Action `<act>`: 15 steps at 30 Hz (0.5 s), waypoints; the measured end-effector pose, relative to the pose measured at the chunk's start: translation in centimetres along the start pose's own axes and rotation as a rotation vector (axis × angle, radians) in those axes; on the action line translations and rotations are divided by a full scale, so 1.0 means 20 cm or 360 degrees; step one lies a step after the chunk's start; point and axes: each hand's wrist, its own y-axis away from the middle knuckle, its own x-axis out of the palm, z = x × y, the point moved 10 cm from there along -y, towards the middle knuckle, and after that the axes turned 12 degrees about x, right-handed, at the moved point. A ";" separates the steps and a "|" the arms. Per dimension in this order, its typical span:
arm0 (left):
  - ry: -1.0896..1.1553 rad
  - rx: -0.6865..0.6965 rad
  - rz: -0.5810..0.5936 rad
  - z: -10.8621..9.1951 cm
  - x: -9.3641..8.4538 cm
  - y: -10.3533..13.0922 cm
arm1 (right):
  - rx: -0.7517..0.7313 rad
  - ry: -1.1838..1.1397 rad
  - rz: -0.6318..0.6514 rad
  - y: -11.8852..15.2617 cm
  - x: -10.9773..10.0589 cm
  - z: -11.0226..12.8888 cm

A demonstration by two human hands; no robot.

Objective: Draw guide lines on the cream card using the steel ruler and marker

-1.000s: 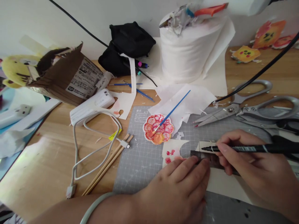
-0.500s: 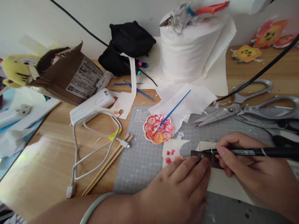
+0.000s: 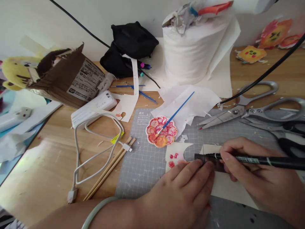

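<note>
My right hand (image 3: 252,171) is closed round a black pen (image 3: 259,160), its tip pointing left at a dark flat strip (image 3: 218,164). That strip lies over cream paper (image 3: 234,187) on the grey cutting mat (image 3: 135,171). My left hand (image 3: 183,187) presses down with fingers side by side, their tips on the strip's left end. Just beyond them is a paper piece with red paint marks (image 3: 176,151). A red and orange painted flower shape (image 3: 162,140) lies farther back, with a blue brush (image 3: 178,109) resting across it.
Scissors (image 3: 235,112) lie at the right. White paper roll (image 3: 193,51) and black pouch (image 3: 134,39) stand behind. At the left are a cardboard box (image 3: 69,76), power bank (image 3: 95,108), white cable (image 3: 76,152) and wooden sticks (image 3: 107,171). Painted pieces (image 3: 251,54) sit back right.
The pen's rear end has tilted slightly downward in view, and my right hand has shifted a little with it. My left hand stays in place.
</note>
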 end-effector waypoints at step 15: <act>-0.0016 0.0025 0.0004 0.00 0.00 0.00 | -0.0056 0.0166 -0.0153 0.01 -0.06 0.01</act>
